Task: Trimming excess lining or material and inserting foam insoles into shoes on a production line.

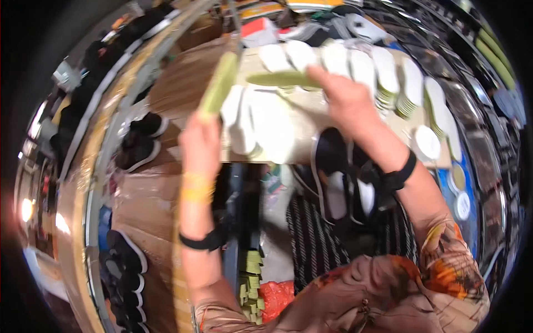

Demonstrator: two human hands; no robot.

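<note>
My left hand (201, 141) is closed on the lower end of a yellow-green insole (223, 80), which points up and away from me. In my right hand (347, 100) a second green insole (277, 79) is gripped by one end and reaches left over the pale board (302, 111). Both are seen nearly edge-on and slightly blurred. White-topped insoles (408, 83) stand in several stacks along the board's far and right sides, with green edges below. More white insoles (241, 122) lie beside my left wrist. Dark shoes (333, 172) rest at the board's near edge, below my right forearm.
Brown cardboard (183, 83) covers the left side, with black shoes (136, 144) on it and more shoes (127, 272) nearer. A round white lid-like thing (426, 143) sits at the board's right. Below are green insole piles (252, 283) and a red bag (276, 297). Dark racks (472, 100) line the right.
</note>
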